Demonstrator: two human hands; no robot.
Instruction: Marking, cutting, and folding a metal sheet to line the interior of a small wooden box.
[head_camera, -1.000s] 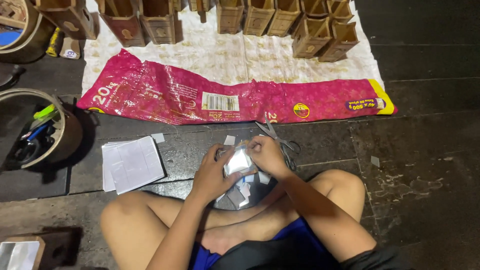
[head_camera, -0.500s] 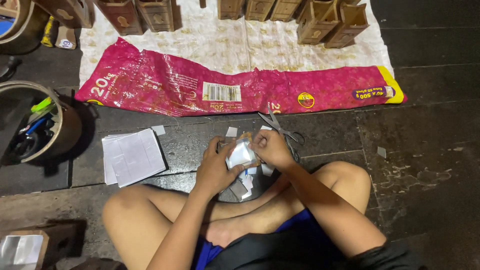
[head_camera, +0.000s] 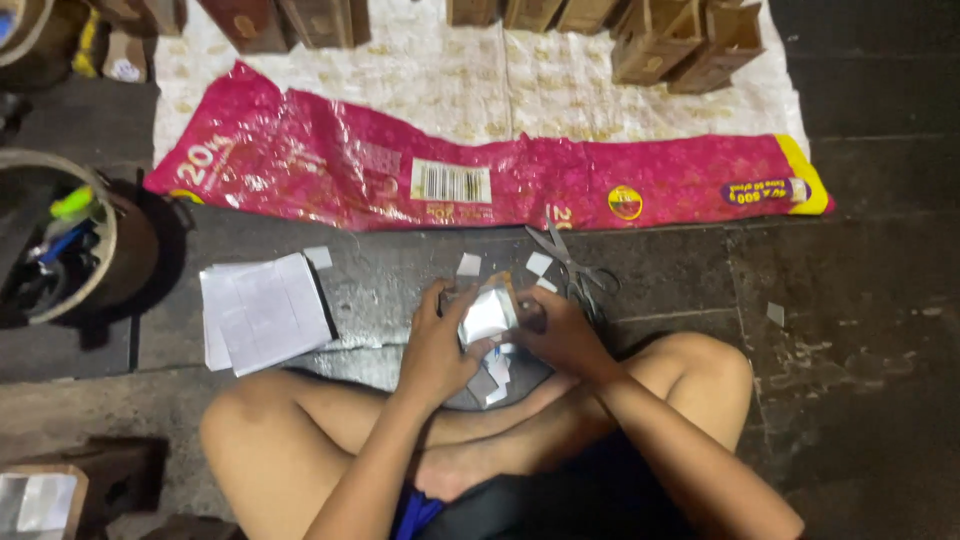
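I sit cross-legged on a dark stone floor. Both hands hold one small shiny white paper piece (head_camera: 486, 315) in front of my knees. My left hand (head_camera: 437, 345) grips its left side, my right hand (head_camera: 556, 333) its right side. Beneath the hands lie several small cut paper scraps (head_camera: 493, 375). A pair of scissors (head_camera: 575, 268) rests on the floor just beyond my right hand. A few white paper squares (head_camera: 468, 264) lie near it.
A stack of white sheets (head_camera: 262, 313) lies to my left. A long pink printed bag (head_camera: 480, 170) is spread on a white cloth (head_camera: 450, 55) with several brown wooden boxes (head_camera: 690, 45). A round container of tools (head_camera: 60, 245) stands at far left.
The view has tilted slightly, so the floor things sit a little lower in frame. My hands stay together on the paper piece, shifting it slightly.
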